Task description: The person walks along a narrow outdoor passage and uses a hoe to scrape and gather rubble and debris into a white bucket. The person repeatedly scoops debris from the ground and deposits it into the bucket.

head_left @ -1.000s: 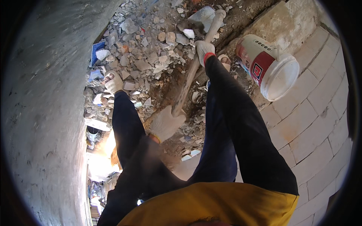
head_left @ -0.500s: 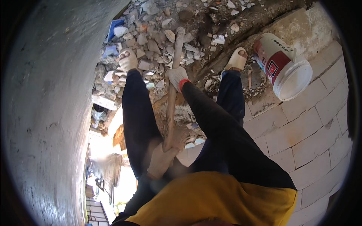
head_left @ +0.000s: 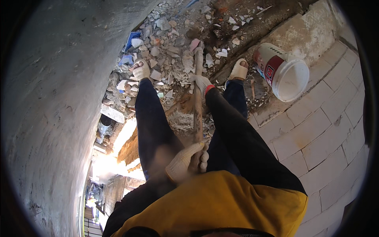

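Observation:
A long wooden-handled tool [head_left: 198, 114] points away from my body, its far end [head_left: 199, 48] down among the rubble. What kind of head it has cannot be made out. Near my waist, my left hand [head_left: 184, 161], in a pale knitted glove, is wrapped round the near end of the handle. Farther along, my right hand [head_left: 201, 82] grips the shaft in a similar glove with a red cuff. Broken stone and tile rubble [head_left: 173, 59] surrounds the far end, including a pinkish chunk [head_left: 194, 44] beside it.
A grey wall [head_left: 59, 98] rises at left. My feet, in pale sandals [head_left: 141, 70], stand either side of the tool. A white and red bucket [head_left: 290, 81] lies tipped at right, by a low ledge [head_left: 312, 27] and paving blocks [head_left: 300, 134]. Blue fragments [head_left: 132, 40] lie near the wall.
The tool's far end has come nearer to me and right, and its handle points straighter ahead. Both hands have shifted right with it, still gripping. The whole view has shifted slightly.

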`<state>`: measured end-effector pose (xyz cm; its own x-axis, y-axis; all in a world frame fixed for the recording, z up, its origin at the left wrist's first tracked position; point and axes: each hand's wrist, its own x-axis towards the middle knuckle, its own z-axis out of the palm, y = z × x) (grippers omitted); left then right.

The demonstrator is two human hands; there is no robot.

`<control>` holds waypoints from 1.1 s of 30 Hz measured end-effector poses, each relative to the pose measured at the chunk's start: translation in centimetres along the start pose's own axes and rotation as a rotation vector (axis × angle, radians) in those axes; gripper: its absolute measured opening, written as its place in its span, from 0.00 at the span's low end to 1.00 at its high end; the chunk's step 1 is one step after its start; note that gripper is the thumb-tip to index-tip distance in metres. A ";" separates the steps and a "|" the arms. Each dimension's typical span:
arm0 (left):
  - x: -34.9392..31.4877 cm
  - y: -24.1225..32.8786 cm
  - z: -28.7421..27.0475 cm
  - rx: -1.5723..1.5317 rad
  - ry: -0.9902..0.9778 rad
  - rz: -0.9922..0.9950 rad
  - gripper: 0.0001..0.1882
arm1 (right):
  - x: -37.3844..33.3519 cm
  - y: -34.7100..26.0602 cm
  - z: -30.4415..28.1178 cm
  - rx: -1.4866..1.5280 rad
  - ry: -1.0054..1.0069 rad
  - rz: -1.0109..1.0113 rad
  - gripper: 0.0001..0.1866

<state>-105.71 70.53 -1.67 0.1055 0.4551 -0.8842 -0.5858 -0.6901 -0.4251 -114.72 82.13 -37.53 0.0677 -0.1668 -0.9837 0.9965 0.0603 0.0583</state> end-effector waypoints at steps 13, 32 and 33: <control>-5.6 -6.6 11.7 -0.066 -0.939 -0.335 0.23 | -21.2 -7.8 -12.1 0.283 -0.144 -0.220 0.06; -14.3 -11.8 23.2 0.938 -0.912 -0.331 0.57 | -45.6 -9.6 -28.2 0.912 -0.302 -0.678 0.13; -14.1 -11.8 23.6 0.941 -0.904 -0.315 0.57 | -45.6 -9.8 -28.9 0.873 -0.204 -0.752 0.12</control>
<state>-119.26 85.57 20.43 -0.0133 0.9834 -0.1811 -0.9995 -0.0077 0.0317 -129.05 117.56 1.84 -0.6258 -0.0325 -0.7793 0.4795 -0.8041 -0.3514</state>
